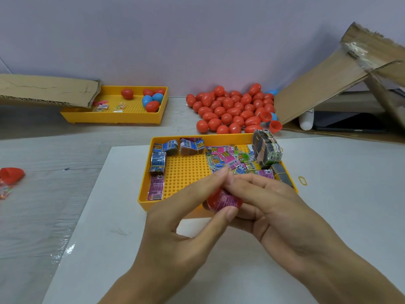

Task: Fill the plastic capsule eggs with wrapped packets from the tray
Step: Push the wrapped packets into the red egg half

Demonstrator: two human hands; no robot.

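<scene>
Red capsule egg (221, 199) pinched between both hands (252, 207).

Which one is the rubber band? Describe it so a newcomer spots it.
Find the near yellow tray holding the packets, on the white board. Just past its right rim, a small yellow rubber band lies alone on the board, a thin open loop, unlike anything nearby.

1. Two bare hands in shot, the left hand (186, 218) and the right hand (271, 207), each with its forearm running off the bottom edge
2. Nothing worn on either one as far as the frame reaches: the wrists and forearms are uncovered
3. Fingernails are short and plain
4. Fingers are slim, knuckle creases showing
5. The rest of the person is out of frame
</scene>
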